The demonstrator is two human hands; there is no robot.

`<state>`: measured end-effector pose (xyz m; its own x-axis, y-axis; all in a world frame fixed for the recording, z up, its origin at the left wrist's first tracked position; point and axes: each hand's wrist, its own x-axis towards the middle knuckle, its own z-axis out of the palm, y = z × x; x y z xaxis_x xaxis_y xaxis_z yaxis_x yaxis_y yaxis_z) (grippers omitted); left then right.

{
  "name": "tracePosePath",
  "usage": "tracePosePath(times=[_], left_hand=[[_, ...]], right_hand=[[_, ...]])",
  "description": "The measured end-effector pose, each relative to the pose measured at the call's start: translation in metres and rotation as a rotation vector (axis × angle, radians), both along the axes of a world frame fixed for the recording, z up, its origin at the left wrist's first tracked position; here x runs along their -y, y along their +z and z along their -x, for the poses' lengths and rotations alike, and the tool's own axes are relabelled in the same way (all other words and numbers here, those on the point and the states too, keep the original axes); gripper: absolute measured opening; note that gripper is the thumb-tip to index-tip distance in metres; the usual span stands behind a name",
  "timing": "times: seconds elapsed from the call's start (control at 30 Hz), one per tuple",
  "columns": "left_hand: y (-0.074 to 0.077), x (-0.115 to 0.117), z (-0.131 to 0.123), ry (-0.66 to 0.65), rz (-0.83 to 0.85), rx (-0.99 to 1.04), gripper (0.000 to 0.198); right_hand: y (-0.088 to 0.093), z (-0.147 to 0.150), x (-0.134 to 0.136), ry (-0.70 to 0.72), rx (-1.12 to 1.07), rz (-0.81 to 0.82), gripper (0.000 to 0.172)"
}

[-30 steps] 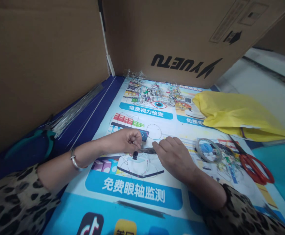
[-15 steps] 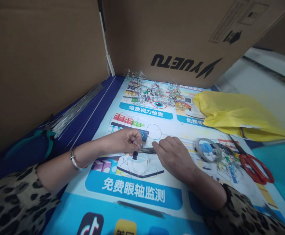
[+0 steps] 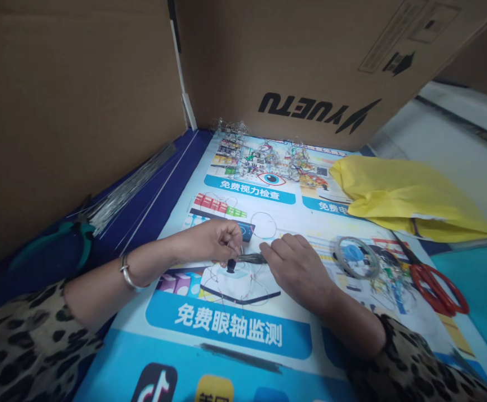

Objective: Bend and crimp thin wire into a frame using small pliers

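My left hand [image 3: 213, 240] is closed in a pinch over a thin wire piece with a small black bead [image 3: 230, 265] hanging below its fingers. My right hand [image 3: 295, 268] is closed on small dark pliers [image 3: 251, 258], whose tip meets the wire at my left fingers. Both hands rest on a printed blue and white poster [image 3: 226, 329]. Loose thin wire loops [image 3: 264, 224] lie around and under the hands.
Cardboard walls [image 3: 80, 100] stand behind and left. A bundle of straight wires [image 3: 126, 190] and teal-handled pliers [image 3: 70, 240] lie left. Finished wire pieces [image 3: 268, 156] sit at the back. A yellow bag [image 3: 402, 195], a wire coil [image 3: 356, 257] and red scissors [image 3: 435, 285] lie right.
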<state>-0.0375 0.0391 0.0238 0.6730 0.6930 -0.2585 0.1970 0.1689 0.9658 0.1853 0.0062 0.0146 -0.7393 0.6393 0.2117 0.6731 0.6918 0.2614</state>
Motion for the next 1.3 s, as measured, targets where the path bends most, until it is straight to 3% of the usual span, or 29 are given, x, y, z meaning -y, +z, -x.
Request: tracePosePath(times=[1.3], left_hand=[[-0.0023, 0.003, -0.0053, 0.073, -0.108, -0.054, 0.012]], right_hand=[[-0.0027, 0.0005, -0.0005, -0.015, -0.017, 0.038, 0.013]])
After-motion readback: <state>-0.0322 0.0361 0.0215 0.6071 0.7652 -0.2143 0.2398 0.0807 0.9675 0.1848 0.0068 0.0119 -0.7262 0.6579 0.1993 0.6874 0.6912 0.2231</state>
